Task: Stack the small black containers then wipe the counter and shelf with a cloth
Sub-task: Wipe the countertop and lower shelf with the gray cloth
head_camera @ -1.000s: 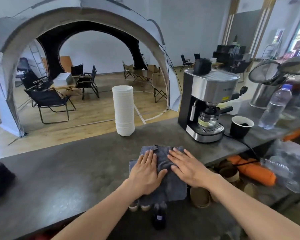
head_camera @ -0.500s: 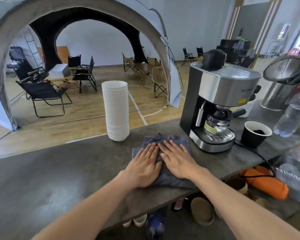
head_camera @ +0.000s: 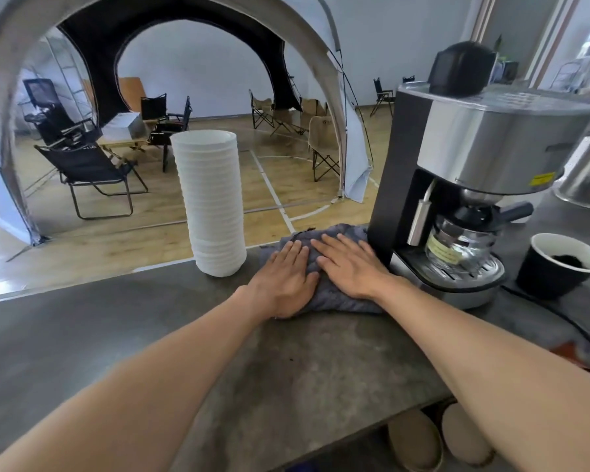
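Had both hands flat on grey cloth [head_camera: 324, 267] at far edge of tabletop [head_camera: 116, 335]. Left hand [head_camera: 283, 281] and right hand [head_camera: 349, 267] side by side, fingers [head_camera: 295, 248] straight, pressing down, not gripping. Cloth sat between white cup stack [head_camera: 212, 202] and coffee machine [head_camera: 474, 185], touching machine base. Black cup [head_camera: 559, 267] further right.

Indoor event hall café stand: espresso machine [head_camera: 470, 185], tent [head_camera: 348, 137], folding chairs [head_camera: 92, 175].

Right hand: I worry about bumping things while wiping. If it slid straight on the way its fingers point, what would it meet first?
Probably nothing: the right hand points to the counter's far edge, passing just left of the coffee machine.
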